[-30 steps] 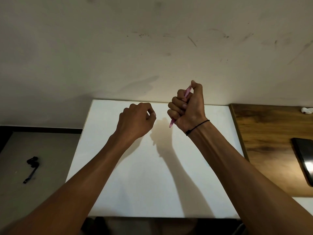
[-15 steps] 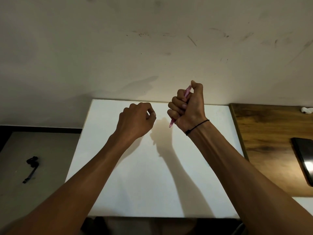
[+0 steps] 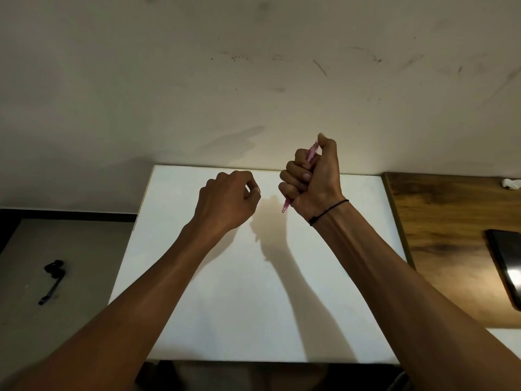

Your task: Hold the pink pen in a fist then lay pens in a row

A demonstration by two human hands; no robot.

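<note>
Fingers [image 3: 296, 176] of your right hand [image 3: 313, 182] clench around a pink pen [image 3: 312, 152], thumb on its top, tip pointing down above the white table's [image 3: 225, 306] far edge. Your left hand [image 3: 228, 201] is curled into an empty fist just beside it.

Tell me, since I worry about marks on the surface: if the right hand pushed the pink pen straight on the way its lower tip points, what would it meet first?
Probably the white board. The right hand grips the pink pen in a fist, its lower tip aimed down and leftward above the bare board; nothing shows between them, though the height is unclear.
</note>
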